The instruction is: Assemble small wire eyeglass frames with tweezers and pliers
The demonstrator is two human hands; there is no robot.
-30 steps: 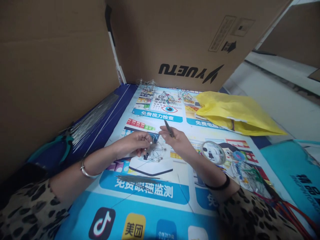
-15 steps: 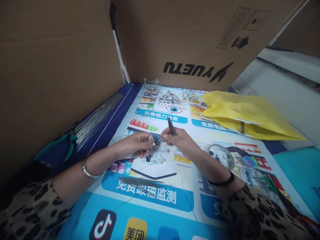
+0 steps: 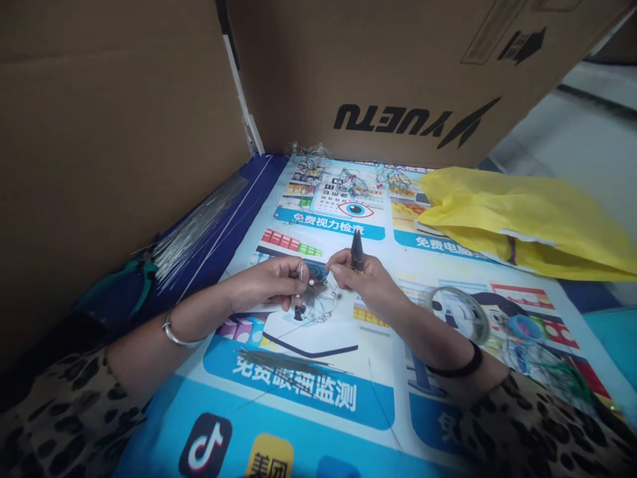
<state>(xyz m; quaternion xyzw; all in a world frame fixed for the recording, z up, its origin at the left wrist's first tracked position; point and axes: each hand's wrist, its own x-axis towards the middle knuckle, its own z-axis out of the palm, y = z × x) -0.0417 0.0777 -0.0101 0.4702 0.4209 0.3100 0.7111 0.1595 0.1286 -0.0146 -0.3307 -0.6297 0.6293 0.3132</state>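
My left hand (image 3: 271,282) is closed, thumb and fingers pinching a thin wire strung with white beads. Below the fingertips hangs the beaded wire (image 3: 321,317), a loose loop over the printed sheet. Opposite it, my right hand (image 3: 365,279) is closed around a small pair of pliers (image 3: 357,251), whose dark jaws point up and away from me. Its thumb and forefinger also pinch together near the wire; the exact contact is too small to tell. A bundle of thin straight wires (image 3: 283,360) lies just below the hands.
Cardboard walls (image 3: 298,73) stand left and behind. Long wires (image 3: 194,229) and teal-handled pliers (image 3: 134,289) lie at left. Tangled beaded wires (image 3: 308,156) sit at the back. A yellow bag (image 3: 537,219), a tape roll (image 3: 480,325) and green threads (image 3: 562,368) are at right.
My view has shifted slightly. My right hand has drawn a little to the right, away from my left, and the pliers point more upright. Both hands keep their grip.
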